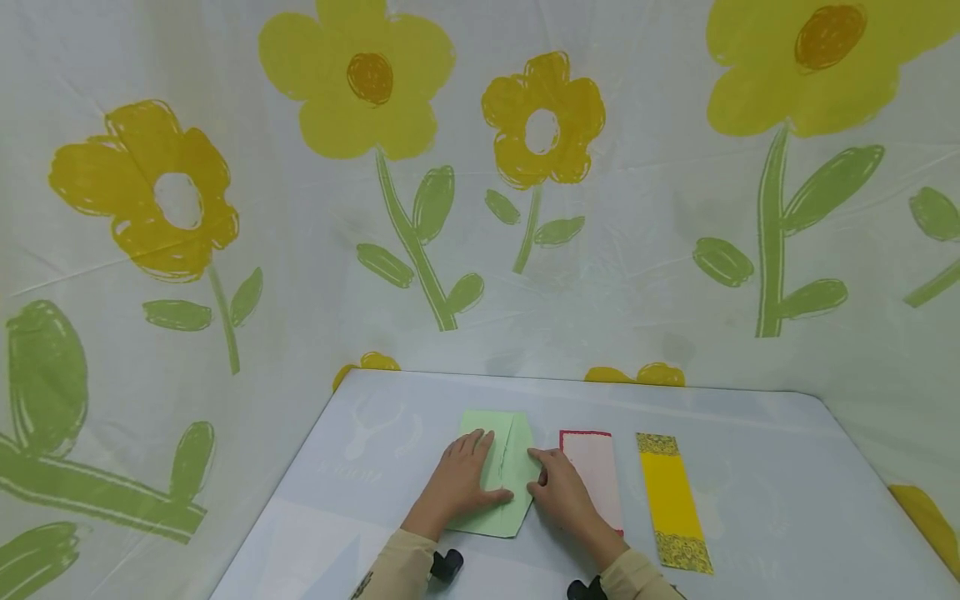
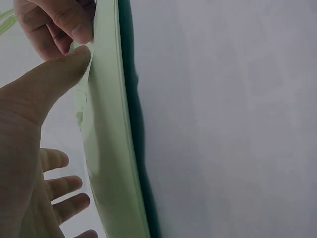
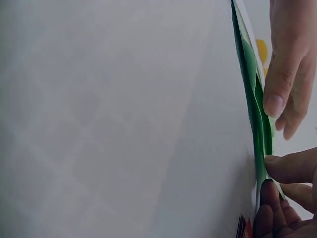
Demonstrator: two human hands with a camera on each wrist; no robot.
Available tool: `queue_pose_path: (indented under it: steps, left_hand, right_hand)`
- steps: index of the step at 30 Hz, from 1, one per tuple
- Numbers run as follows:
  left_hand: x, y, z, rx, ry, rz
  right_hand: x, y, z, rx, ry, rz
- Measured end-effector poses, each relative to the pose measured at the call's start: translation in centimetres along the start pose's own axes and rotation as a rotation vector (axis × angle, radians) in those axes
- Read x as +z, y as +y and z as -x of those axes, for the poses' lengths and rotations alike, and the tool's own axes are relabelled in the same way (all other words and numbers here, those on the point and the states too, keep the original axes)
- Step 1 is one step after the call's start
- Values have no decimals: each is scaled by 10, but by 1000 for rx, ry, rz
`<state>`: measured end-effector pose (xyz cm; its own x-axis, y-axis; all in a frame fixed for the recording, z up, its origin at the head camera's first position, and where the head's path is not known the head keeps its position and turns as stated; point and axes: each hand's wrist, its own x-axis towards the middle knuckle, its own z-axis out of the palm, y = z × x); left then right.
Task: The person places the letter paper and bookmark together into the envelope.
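A folded light green paper (image 1: 517, 437) with a lengthwise seam lies on the white table. My left hand (image 1: 463, 475) rests on its left half, fingers spread, thumb reaching toward the seam. At the paper's right edge, my right hand (image 1: 566, 500) pinches the layers; in the right wrist view its thumb (image 3: 290, 167) is on the upper side and its curled fingers are underneath. That same view shows the layers of the green paper (image 3: 260, 114) slightly parted along the edge. Just right of the paper is a pink card (image 1: 588, 458) with red edging, partly hidden by my right hand.
A yellow strip (image 1: 667, 492) with patterned gold ends lies farther right on the white table (image 1: 765, 467). Behind and beside the table hangs a white curtain (image 1: 645, 208) printed with yellow flowers. Black wrist cameras sit below both sleeves.
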<state>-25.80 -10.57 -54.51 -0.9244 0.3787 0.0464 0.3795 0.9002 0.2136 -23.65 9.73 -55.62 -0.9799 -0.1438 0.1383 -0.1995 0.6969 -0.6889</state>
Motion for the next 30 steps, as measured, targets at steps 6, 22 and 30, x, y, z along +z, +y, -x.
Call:
queue_pose_path:
  steps: [6,22,30]
  left_hand:
    - [2,2,-2,1,-7,10]
    - [2,3,-3,31,-12,-17]
    - [1,5,-3,64,-19,-23]
  right_hand:
    - [1,1,0,-4,4,-1]
    - [0,0,0,-22,3,3]
    - [0,0,1,-15,13,11]
